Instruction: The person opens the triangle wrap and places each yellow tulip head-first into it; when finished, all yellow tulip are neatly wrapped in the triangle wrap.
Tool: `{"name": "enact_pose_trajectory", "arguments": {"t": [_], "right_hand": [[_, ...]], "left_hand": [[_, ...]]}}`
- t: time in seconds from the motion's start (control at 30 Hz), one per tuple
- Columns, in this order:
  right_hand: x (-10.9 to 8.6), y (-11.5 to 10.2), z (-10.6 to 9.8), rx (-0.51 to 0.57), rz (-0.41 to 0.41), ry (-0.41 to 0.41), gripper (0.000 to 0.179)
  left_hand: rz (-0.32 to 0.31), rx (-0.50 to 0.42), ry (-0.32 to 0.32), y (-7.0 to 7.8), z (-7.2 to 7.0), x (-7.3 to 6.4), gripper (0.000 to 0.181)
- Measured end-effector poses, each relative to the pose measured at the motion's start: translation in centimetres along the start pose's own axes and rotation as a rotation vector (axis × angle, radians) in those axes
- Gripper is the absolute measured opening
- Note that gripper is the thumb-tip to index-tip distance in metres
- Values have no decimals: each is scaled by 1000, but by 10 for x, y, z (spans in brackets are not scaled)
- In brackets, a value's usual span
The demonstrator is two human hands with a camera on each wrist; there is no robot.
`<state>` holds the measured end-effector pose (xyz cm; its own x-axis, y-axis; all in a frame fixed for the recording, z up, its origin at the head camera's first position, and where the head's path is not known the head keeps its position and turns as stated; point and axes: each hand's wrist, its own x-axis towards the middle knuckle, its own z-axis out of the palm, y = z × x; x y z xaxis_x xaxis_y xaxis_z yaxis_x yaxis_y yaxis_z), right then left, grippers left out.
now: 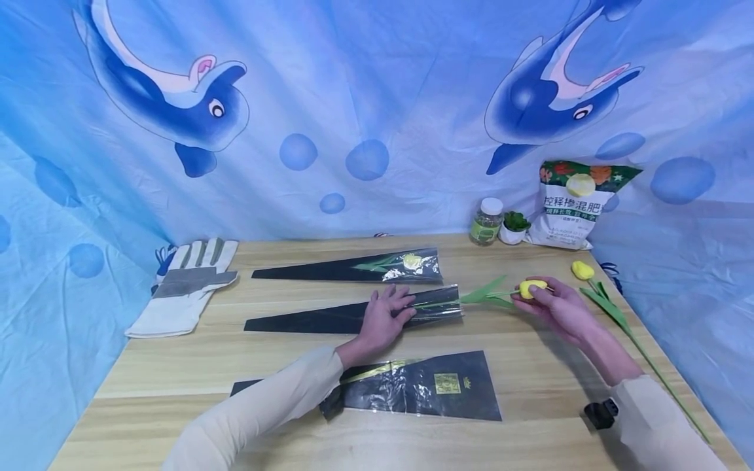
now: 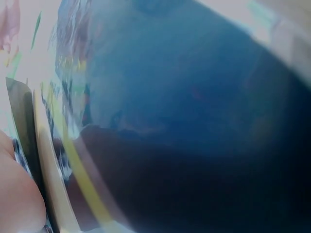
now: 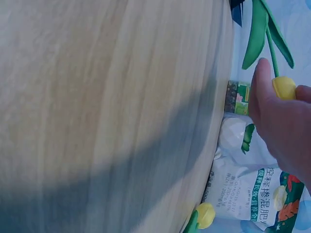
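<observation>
Head view, backdrop: a blue dolphin-print curtain [image 1: 353,78] hangs behind a wooden table [image 1: 530,392].
Far edge: jar [image 1: 486,224], potted plant [image 1: 514,229] and fertiliser bag [image 1: 568,209] stand side by side at the right.
Left side: a white-and-grey glove [image 1: 188,284] lies flat, well apart from the hands.
Right side: a spare tulip [image 1: 582,269] lies along the edge, beyond the right hand [image 1: 556,307].
Far sleeve: black with a clear front, a yellow bloom inside [image 1: 330,268].
Near sleeve: black with gold print [image 1: 412,386]; the left forearm crosses over it and hides part.
Held tulip: its yellow bloom [image 1: 532,290] is outside the middle sleeve [image 1: 318,319], leaves just at the mouth, stem running inside.
Left hand: palm down [image 1: 383,317], fingers loosely spread, resting on the middle sleeve near its mouth, gripping nothing visible; the left wrist view is mostly blurred dark film.
Right hand: reaches in from the right, thumb and fingers closed around the bloom, wrist raised above the wood.
</observation>
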<state>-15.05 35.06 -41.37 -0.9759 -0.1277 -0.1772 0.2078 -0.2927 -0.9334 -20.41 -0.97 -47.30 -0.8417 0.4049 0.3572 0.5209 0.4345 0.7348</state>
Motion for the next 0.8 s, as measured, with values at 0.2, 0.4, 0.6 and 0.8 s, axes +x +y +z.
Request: {"name": "enact_pose_trajectory", "arguments": {"t": [0.2, 0.4, 0.6, 0.8], "right_hand": [[2, 3, -1, -123, -3, 92, 45], [4, 7, -2, -189, -52, 139, 27], [5, 7, 0, -211, -89, 154, 22], [6, 7, 3, -226, -102, 156, 35]], "left_hand": [[-4, 10, 2, -1, 0, 0, 32], [-2, 18, 2, -2, 1, 0, 32], [-5, 16, 2, -1, 0, 1, 33], [3, 31, 4, -1, 0, 2, 32]]}}
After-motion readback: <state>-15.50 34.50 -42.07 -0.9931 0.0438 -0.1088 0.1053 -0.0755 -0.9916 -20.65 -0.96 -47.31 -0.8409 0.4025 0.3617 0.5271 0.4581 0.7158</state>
